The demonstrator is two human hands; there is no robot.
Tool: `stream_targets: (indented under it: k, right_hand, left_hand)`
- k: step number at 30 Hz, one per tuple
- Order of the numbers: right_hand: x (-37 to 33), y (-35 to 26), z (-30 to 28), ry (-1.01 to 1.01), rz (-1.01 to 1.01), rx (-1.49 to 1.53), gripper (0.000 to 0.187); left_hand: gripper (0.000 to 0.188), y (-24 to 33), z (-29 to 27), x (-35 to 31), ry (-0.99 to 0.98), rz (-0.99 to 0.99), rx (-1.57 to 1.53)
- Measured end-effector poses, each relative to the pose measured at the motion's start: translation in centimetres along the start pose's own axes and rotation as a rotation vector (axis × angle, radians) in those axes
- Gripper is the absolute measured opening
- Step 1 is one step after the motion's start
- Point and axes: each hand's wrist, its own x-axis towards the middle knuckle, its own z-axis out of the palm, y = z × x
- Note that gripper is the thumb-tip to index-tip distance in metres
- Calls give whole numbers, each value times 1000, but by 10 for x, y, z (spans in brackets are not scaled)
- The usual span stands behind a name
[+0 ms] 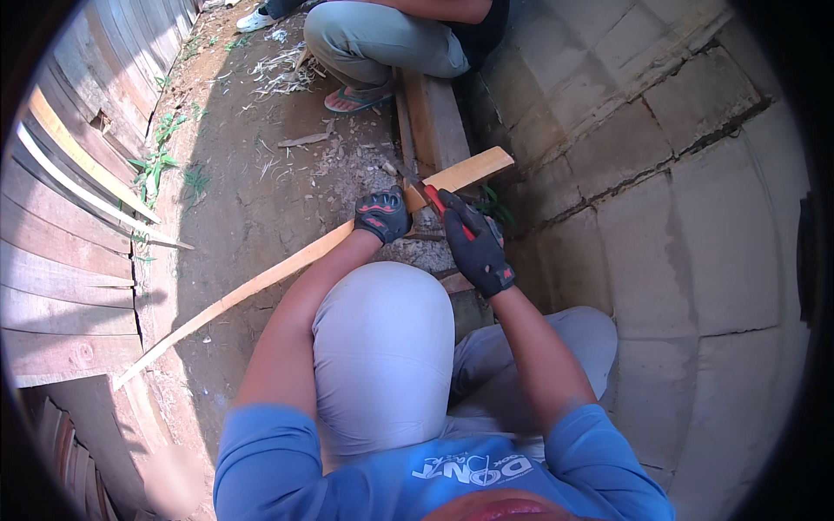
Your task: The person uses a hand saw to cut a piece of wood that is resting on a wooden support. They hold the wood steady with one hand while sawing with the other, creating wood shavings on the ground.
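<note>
Block wall [660, 174]: pale blocks fill the right side, curving round behind the work.
Timber fence [61, 217]: weathered boards along the left edge.
Dirt ground [252, 182]: strewn with wood shavings and chips.
Second person [382, 39]: crouches at the top, one sandalled foot beside a thick beam [434, 122].
Wooden strip [295, 260]: long, thin and pale, slanting from lower left up to the wall, passing above the raised knee.
Left hand [382, 214]: gloved, closed around the strip near its upper end.
Right hand [476, 247]: gloved, just right of the strip, gripping a red-handled tool [439, 201] whose head touches the strip.
</note>
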Motion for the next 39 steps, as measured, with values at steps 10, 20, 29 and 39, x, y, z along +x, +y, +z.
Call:
stream_targets:
  k: [10, 20, 29, 39]
  right_hand:
    - [-169, -81, -121, 28, 267, -144, 39]
    - [-30, -40, -38, 25, -14, -144, 38]
    - [90, 12, 67, 26, 52, -95, 48]
    - [-1, 6, 21, 77, 7, 43, 38]
  left_hand:
    - [37, -5, 4, -2, 47, 20, -45]
    - [27, -1, 5, -16, 192, 67, 42]
    - [28, -3, 2, -8, 97, 27, -61]
    - [38, -4, 3, -5, 81, 29, -1]
